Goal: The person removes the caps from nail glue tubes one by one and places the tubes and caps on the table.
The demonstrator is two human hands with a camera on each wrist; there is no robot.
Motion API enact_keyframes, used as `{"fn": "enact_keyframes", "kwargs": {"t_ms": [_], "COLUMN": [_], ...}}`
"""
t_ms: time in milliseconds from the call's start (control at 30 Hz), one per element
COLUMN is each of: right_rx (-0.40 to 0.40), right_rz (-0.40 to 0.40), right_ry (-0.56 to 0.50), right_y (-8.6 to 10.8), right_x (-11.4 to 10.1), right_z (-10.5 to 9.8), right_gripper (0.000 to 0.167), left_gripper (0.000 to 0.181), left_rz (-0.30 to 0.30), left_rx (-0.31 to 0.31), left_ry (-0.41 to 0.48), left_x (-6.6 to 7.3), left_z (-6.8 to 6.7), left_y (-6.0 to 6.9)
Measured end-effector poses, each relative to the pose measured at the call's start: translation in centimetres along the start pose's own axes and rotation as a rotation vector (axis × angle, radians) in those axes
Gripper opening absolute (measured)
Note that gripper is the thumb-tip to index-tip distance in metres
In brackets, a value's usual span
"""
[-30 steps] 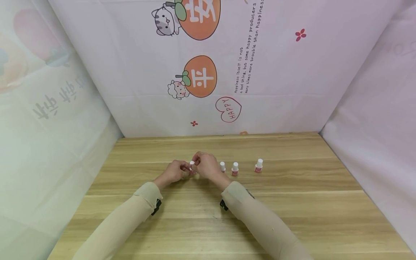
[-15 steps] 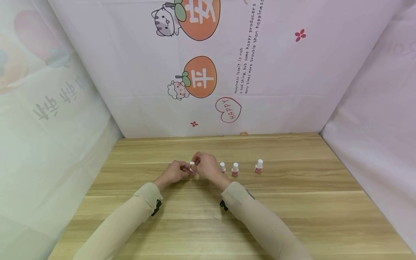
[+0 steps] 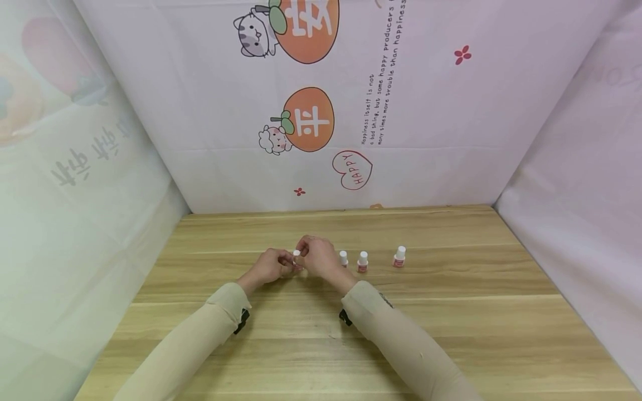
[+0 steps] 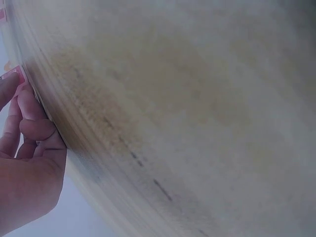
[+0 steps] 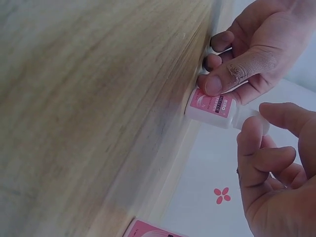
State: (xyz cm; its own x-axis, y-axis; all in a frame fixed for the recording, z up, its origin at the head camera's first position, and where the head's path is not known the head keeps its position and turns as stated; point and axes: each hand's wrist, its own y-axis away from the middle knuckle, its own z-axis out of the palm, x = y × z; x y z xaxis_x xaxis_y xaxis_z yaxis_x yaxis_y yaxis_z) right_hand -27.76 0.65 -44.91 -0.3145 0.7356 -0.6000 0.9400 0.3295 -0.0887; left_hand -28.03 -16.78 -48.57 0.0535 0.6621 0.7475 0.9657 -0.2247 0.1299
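"So, where is the small bottle point(image 5: 212, 108)?"

"Upright on the wooden table point(image 3: 301, 345), its pink label point(image 5: 214, 102) showing in the right wrist view."

"And the left hand point(image 3: 270, 265)?"

"It pinches the body low down, thumb across the label's edge."

"What about the right hand point(image 3: 319, 257)?"

"It grips the white cap point(image 3: 297, 253) with thumb and forefinger."

"Any other bottles nearby?"

"Three, all upright, off to the right: a second bottle point(image 3: 343, 257) partly hidden by the right wrist, a third bottle point(image 3: 363, 262) near it, and a fourth bottle point(image 3: 399, 257) well apart from that pair."
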Motion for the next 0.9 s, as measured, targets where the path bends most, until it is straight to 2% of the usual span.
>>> {"fn": "enact_keyframes", "kwargs": {"t_ms": [267,533,733,900], "right_rx": [0.004,0.001,0.012,0.012], "right_rz": [-0.014,0.000,-0.016,-0.003], "right_ry": [0.008,-0.001,0.007,0.006], "right_y": [0.03,0.00,-0.05,-0.06], "right_x": [-0.01,0.01,-0.05,-0.08], "right_z": [0.02,-0.08,-0.12,-0.09], "right_gripper": [0.015,0.013,0.016,0.017], "left_gripper": [0.019,0.017,0.017,0.018], "left_rz": [-0.003,-0.013,-0.005,-0.014], "left_rx": [-0.003,-0.009,0.010,0.001], "left_ry": [-0.015,0.032,-0.001,0.002], "left_x": [-0.08,0.06,-0.01,0.09], "left_z": [-0.01,0.12,0.07,0.01], "left_y": [0.08,0.16,0.00,0.07]}}
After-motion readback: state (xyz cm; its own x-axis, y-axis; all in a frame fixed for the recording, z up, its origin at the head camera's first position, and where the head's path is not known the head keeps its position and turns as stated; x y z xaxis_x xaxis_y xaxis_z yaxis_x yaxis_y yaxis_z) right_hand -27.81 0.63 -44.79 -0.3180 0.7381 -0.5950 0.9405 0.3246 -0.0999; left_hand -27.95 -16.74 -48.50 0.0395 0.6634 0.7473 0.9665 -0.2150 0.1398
